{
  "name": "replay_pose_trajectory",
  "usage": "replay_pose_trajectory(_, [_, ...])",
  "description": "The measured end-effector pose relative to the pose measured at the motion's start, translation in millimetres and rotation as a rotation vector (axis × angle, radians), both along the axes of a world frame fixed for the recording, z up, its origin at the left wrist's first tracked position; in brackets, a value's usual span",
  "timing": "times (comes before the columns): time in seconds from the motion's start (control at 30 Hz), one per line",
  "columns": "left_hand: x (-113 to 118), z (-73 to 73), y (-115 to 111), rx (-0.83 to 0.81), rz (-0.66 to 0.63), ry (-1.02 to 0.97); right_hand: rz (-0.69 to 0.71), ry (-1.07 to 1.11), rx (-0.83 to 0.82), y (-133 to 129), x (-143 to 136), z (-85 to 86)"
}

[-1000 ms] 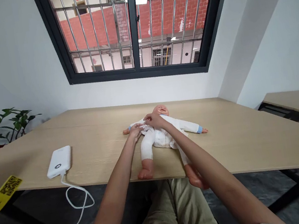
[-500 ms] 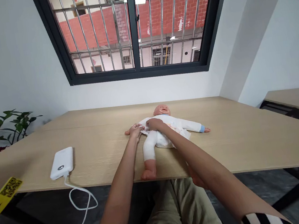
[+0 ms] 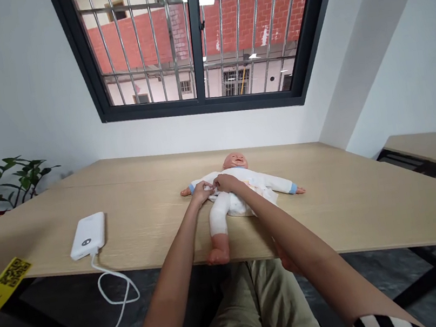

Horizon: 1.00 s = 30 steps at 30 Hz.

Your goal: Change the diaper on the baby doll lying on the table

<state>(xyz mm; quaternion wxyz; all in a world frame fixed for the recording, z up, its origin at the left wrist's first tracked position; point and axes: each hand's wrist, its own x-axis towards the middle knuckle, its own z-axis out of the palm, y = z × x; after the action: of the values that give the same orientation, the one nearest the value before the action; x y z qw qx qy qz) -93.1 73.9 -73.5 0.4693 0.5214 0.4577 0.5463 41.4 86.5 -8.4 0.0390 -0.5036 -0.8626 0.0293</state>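
Doll (image 3: pixel 254 180) seems best steadied flat on the desk (image 3: pixel 143 213) while left hand (image 3: pixel 201 192) and right hand (image 3: pixel 227 183) meet near its waist, fingers bunched narrow, their exact hold unclear.

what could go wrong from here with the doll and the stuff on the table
The doll lies with its feet at or past the near edge of the table, so a tug by the left hand or right hand might drag it off. The white cable hangs over that edge; if snagged, it could pull the white device down.
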Motion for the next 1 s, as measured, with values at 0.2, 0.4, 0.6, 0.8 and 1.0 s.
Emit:
replay_pose_trajectory(0.2, [-4, -1.9, 4, 0.013, 0.025, 0.076, -0.004, -0.05, 0.028, -10, -4, 4.5])
replay_pose_trajectory(0.4, [1, 2.5, 0, 0.024, 0.02, 0.096, 0.102, -0.211, 0.326, -34, 2, 11.0])
replay_pose_trajectory(0.6, [3, 6.1, -1, 0.098, -0.005, 0.096, 0.095, -0.067, 0.39, -36, 7, 12.8])
replay_pose_trajectory(0.8, [2, 13.2, -7, 0.135, -0.111, 0.05, 0.097, 0.3, 0.249, -25, 31, 15.1])
replay_pose_trajectory(1.0, [10, 29.9, -19, 0.25, -0.259, 0.013, 0.145, 0.519, 0.274, -26, 47, 20.6])
